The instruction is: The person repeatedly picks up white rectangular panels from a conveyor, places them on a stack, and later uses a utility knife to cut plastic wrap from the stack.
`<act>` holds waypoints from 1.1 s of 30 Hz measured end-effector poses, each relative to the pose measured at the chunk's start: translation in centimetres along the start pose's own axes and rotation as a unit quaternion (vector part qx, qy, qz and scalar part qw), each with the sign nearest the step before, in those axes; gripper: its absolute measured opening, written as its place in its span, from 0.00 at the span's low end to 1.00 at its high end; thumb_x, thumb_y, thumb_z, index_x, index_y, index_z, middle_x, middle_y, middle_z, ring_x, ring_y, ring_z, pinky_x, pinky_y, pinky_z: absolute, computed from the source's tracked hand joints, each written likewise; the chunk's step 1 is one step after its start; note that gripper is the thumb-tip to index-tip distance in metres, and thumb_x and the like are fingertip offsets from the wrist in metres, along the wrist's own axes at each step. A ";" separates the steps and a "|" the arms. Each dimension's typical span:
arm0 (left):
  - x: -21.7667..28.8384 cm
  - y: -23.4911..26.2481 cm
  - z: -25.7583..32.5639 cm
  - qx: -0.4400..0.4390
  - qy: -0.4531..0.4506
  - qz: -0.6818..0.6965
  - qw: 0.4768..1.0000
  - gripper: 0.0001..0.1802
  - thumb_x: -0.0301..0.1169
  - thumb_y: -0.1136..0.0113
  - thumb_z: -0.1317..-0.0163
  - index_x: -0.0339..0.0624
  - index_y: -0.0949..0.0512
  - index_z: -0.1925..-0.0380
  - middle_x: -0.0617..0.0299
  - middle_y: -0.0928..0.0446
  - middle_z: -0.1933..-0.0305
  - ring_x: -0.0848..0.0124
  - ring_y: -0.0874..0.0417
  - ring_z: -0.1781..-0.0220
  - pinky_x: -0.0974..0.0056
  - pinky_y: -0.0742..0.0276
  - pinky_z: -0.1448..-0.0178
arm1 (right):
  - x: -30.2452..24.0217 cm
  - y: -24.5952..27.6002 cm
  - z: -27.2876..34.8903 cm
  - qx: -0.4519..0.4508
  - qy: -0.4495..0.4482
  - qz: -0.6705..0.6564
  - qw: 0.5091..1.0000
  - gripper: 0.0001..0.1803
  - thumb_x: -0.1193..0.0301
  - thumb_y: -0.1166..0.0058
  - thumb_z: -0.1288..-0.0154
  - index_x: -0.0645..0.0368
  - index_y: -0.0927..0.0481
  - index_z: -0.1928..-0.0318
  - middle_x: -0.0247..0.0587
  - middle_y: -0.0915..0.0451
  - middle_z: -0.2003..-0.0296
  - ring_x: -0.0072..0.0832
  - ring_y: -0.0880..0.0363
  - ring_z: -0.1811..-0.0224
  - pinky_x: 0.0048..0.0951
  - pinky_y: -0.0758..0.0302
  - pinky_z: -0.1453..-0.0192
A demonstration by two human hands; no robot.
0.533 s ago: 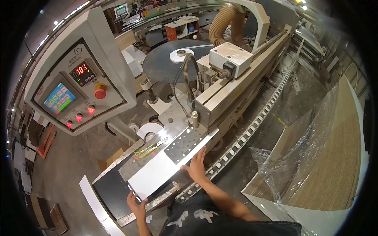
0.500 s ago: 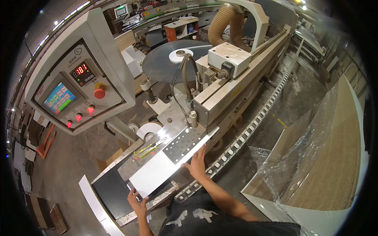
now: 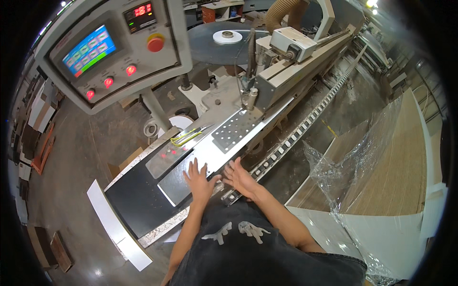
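A long white panel [image 3: 215, 156] lies on the metal bed of the machine [image 3: 279, 78], its far part beneath a perforated plate [image 3: 234, 131]. My left hand [image 3: 199, 182] is spread at the panel's near end, fingertips on its surface. My right hand [image 3: 241, 180] is open beside the panel's right edge, fingers stretched toward it; whether it touches cannot be made out. Left of the panel, a yellow-handled cutting tool [image 3: 186, 138] rests on the bed.
A control box [image 3: 167, 59] with a lit screen and red knobs stands at the left. A roller track [image 3: 298, 131] runs along the machine's right side. Film-wrapped wood-grain boards [image 3: 381, 171] lie at the right. A white roll [image 3: 227, 37] sits on the round dark table.
The white panel has slid forward, away from me, along the bed. My left hand has moved up and right onto its near end; my right hand has come off its edge. The view has shifted.
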State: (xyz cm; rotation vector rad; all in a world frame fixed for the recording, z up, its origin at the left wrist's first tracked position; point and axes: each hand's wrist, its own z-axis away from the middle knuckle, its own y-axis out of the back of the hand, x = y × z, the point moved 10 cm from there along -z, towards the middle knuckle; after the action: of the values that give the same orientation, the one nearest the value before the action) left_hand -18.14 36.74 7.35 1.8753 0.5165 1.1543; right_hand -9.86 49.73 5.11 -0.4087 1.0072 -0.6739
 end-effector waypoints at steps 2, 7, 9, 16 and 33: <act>0.7 1.1 0.6 -0.018 -0.040 0.015 0.999 0.34 0.50 0.24 0.41 0.42 0.18 0.40 0.40 0.35 0.21 0.41 0.38 0.19 0.30 0.52 0.19 | -1.0 0.0 -1.9 0.019 0.074 -0.060 0.995 0.63 0.23 0.66 0.30 0.61 0.64 0.16 0.53 0.56 0.16 0.46 0.57 0.13 0.49 0.50 0.14; -1.2 2.9 4.1 0.008 -0.039 0.168 0.985 0.26 0.40 0.26 0.37 0.41 0.18 0.42 0.41 0.29 0.27 0.43 0.30 0.26 0.43 0.39 0.22 | -6.0 1.9 -3.2 0.070 0.162 -0.204 0.963 0.68 0.20 0.54 0.39 0.61 0.54 0.17 0.53 0.41 0.20 0.46 0.42 0.18 0.51 0.52 0.13; 1.8 3.8 4.8 -0.010 -0.051 0.221 0.974 0.21 0.33 0.29 0.37 0.39 0.19 0.45 0.39 0.28 0.29 0.40 0.30 0.30 0.41 0.39 0.25 | -7.1 4.5 -2.2 0.048 0.199 -0.189 0.960 0.68 0.22 0.52 0.37 0.60 0.55 0.16 0.53 0.43 0.20 0.48 0.41 0.18 0.52 0.43 0.17; 15.1 7.5 4.6 -0.083 -0.185 0.331 0.922 0.18 0.31 0.36 0.32 0.39 0.19 0.43 0.47 0.25 0.30 0.47 0.28 0.28 0.47 0.37 0.23 | -1.0 7.9 7.6 0.121 0.187 -0.073 0.972 0.38 0.45 0.48 0.21 0.61 0.34 0.25 0.47 0.25 0.30 0.37 0.21 0.33 0.42 0.20 0.32; 68.2 23.2 25.8 0.027 -0.659 0.357 0.661 0.27 0.31 0.31 0.32 0.38 0.24 0.34 0.48 0.21 0.33 0.47 0.23 0.30 0.50 0.30 0.26 | 15.7 21.6 54.3 0.358 0.427 -0.244 0.794 0.21 0.62 0.45 0.19 0.60 0.25 0.34 0.51 0.16 0.40 0.46 0.14 0.41 0.48 0.15 0.41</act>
State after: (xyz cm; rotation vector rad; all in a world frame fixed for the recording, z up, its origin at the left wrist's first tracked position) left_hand 35.68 60.33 56.46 2.4331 -1.0967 -0.1183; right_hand 50.28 55.34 8.49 0.3885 1.3901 -1.7367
